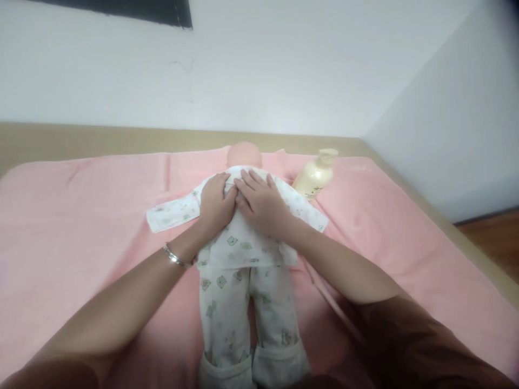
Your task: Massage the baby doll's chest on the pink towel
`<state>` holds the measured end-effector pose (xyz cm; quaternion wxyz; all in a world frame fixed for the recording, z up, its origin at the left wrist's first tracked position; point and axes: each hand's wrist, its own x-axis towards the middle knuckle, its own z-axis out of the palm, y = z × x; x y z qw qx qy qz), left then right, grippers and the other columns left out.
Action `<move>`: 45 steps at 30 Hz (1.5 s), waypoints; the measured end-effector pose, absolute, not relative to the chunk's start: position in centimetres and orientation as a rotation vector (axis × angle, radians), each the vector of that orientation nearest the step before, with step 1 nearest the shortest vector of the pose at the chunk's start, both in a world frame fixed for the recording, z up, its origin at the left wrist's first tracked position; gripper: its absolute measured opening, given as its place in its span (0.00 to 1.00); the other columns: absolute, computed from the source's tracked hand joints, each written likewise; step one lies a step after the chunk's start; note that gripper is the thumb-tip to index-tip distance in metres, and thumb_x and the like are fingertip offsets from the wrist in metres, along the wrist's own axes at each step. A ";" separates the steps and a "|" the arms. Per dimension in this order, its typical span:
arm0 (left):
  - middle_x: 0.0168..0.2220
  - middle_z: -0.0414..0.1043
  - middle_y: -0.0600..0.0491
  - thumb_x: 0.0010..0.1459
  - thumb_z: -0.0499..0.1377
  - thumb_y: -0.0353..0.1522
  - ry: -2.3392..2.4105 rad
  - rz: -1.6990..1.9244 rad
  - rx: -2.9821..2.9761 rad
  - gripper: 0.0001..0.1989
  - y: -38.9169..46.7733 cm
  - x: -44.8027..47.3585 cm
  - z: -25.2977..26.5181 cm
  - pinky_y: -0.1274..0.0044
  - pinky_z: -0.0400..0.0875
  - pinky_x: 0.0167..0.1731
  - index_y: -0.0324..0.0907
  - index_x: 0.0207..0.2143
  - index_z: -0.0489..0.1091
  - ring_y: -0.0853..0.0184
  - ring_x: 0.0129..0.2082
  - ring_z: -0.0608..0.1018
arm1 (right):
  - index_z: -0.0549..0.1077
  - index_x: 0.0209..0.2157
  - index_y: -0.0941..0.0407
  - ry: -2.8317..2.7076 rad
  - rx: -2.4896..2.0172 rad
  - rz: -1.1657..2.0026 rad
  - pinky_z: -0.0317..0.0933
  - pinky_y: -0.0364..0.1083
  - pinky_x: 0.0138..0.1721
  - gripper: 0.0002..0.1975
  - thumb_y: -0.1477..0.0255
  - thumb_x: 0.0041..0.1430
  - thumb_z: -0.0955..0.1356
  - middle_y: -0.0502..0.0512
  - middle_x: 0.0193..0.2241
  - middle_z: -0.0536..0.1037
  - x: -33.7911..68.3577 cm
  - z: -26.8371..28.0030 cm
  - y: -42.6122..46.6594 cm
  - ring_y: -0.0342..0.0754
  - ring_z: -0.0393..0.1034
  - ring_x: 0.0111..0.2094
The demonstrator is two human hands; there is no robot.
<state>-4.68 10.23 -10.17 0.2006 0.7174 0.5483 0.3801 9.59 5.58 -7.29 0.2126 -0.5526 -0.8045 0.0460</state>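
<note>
A baby doll (245, 155) lies stretched out on a pink cloth, its bald head at the far end and no face showing. It wears a white long-sleeved top (243, 251) and matching trousers (227, 319), both with a small green print. My left hand (217, 202) rests on the upper left of the doll's back, fingers extended. Beside it, my right hand (261, 202) lies flat on the upper back with its fingers spread. The thumbs meet or nearly meet near the middle. A silver bracelet (175, 255) circles my left wrist.
A cream pump bottle (316, 174) leans or stands tilted close to the doll's right sleeve. The pink cloth (73, 237) covers most of a wooden surface (121, 138). White walls (275, 70) rise behind it and at the right. Wooden flooring (494, 235) shows at far right.
</note>
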 end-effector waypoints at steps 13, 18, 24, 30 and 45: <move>0.54 0.75 0.46 0.60 0.48 0.37 1.494 1.082 2.030 0.21 10.1 -4.7 -10.0 0.60 0.66 0.61 0.42 0.51 0.71 0.55 0.56 0.73 | 0.64 0.64 0.59 -2.091 -1.411 -0.010 0.46 0.66 0.70 0.26 0.72 0.66 0.58 0.60 0.71 0.53 9.8 -7.6 5.9 0.57 0.36 0.74; 0.50 0.76 0.46 0.62 0.47 0.37 1.450 1.102 2.036 0.19 10.2 -4.7 -10.0 0.61 0.67 0.59 0.41 0.47 0.72 0.56 0.52 0.75 | 0.66 0.63 0.60 -2.189 -1.424 0.113 0.46 0.64 0.70 0.26 0.72 0.66 0.58 0.63 0.68 0.60 9.6 -7.5 5.8 0.58 0.47 0.72; 0.51 0.76 0.46 0.62 0.48 0.37 1.476 1.079 2.052 0.19 10.2 -4.8 -10.1 0.60 0.67 0.58 0.42 0.49 0.72 0.56 0.52 0.74 | 0.63 0.64 0.62 -2.079 -1.339 0.017 0.46 0.62 0.71 0.27 0.72 0.66 0.58 0.63 0.71 0.54 9.8 -6.5 5.5 0.56 0.40 0.74; 0.50 0.76 0.46 0.62 0.47 0.37 1.459 1.097 2.015 0.18 10.2 -4.8 -10.0 0.60 0.68 0.57 0.42 0.47 0.72 0.56 0.51 0.75 | 0.69 0.60 0.63 -2.185 -1.401 0.127 0.48 0.66 0.69 0.24 0.71 0.66 0.59 0.67 0.66 0.64 9.6 -7.8 6.5 0.62 0.54 0.69; 0.58 0.72 0.45 0.62 0.48 0.38 1.509 1.053 1.993 0.22 10.1 -4.8 -10.0 0.58 0.63 0.63 0.41 0.54 0.70 0.53 0.58 0.72 | 0.65 0.62 0.51 -1.671 -1.613 -0.460 0.42 0.69 0.70 0.24 0.63 0.69 0.56 0.58 0.69 0.59 20.0 -0.1 8.0 0.61 0.45 0.72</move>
